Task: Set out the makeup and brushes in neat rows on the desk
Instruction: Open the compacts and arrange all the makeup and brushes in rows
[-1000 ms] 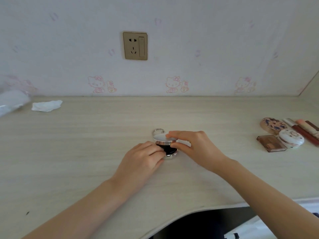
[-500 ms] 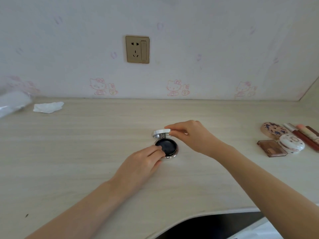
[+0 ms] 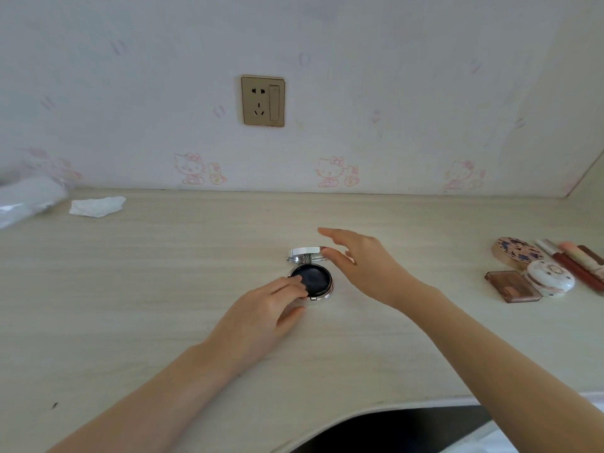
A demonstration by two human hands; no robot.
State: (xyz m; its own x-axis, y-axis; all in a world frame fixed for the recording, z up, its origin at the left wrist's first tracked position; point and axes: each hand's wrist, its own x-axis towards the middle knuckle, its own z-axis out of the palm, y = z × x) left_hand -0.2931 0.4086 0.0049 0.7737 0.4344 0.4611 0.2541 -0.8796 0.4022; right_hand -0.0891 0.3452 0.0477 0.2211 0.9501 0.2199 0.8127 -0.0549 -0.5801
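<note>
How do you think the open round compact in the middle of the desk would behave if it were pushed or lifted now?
The compact lies flat on the desk, so it would probably slide, not roll. Its hinged lid stands raised, so it may flop shut or swing when lifted. The shiny rim looks slippery; the left hand steadying the base seems sensible.

Three round compacts (image 3: 314,277), one rectangular palette (image 3: 511,286), several tubes (image 3: 575,261), one tissue (image 3: 97,206)
</note>
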